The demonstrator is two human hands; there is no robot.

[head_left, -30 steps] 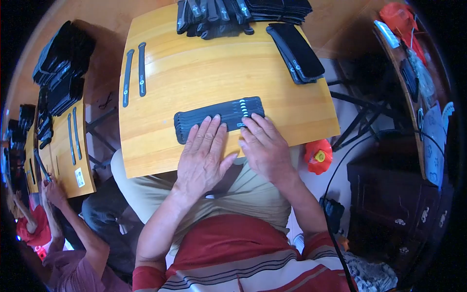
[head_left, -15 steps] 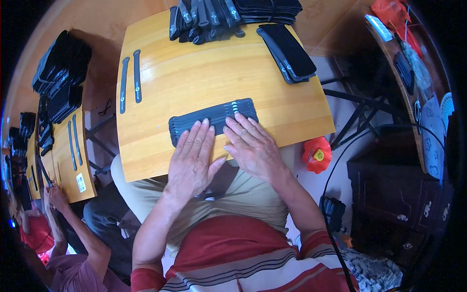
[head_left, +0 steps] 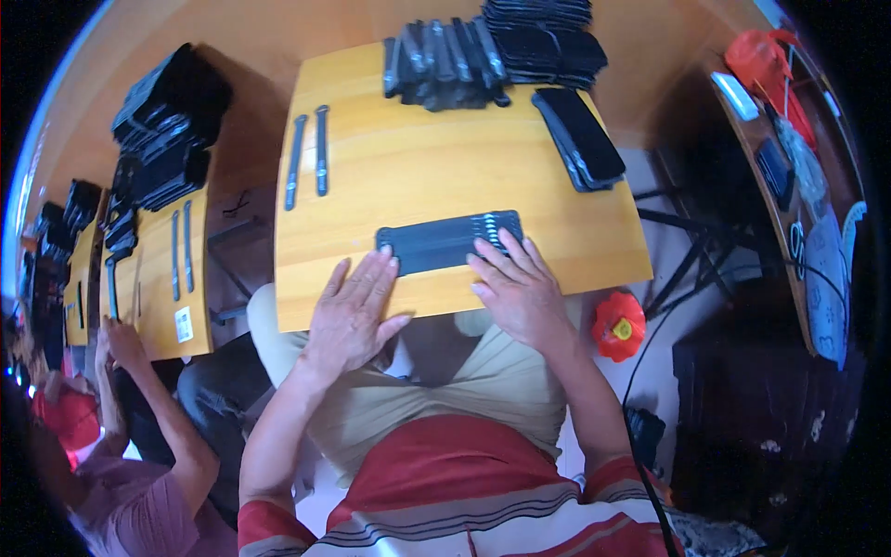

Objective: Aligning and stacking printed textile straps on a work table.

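closest in is the red, grey and white striped shirt [head_left: 445, 483], then beige trousers [head_left: 339, 422] under the near edge of the wooden table [head_left: 418, 167]. the left hand [head_left: 351, 311] lies palm down with its fingers straight and fairly close together and its thumb spread to the side; its fingertips touch the near left corner of a row of dark straps [head_left: 436, 246]. the right hand [head_left: 520, 292] is also flat, fingers stretched out, resting over the near right part of that row, and neither hand is wrapped around anything. the straps lie side by side near the front edge of the table, with small pale marks lined up toward their right end. beside the table's near right corner, below its top, sits a red thing [head_left: 619, 325] with a yellow middle.

farther up the table, two loose straps [head_left: 322, 153] lie apart at the left, and a fanned stack of black pieces [head_left: 580, 139] lies at the right. at the far edge are a bundle of straps [head_left: 445, 60] and, just right of it, black piles [head_left: 548, 56]. off to the left, a co-worker's hands [head_left: 121, 343] are at a second table [head_left: 153, 325]; they seem to hold a dark strap, though the view there is small and bent.
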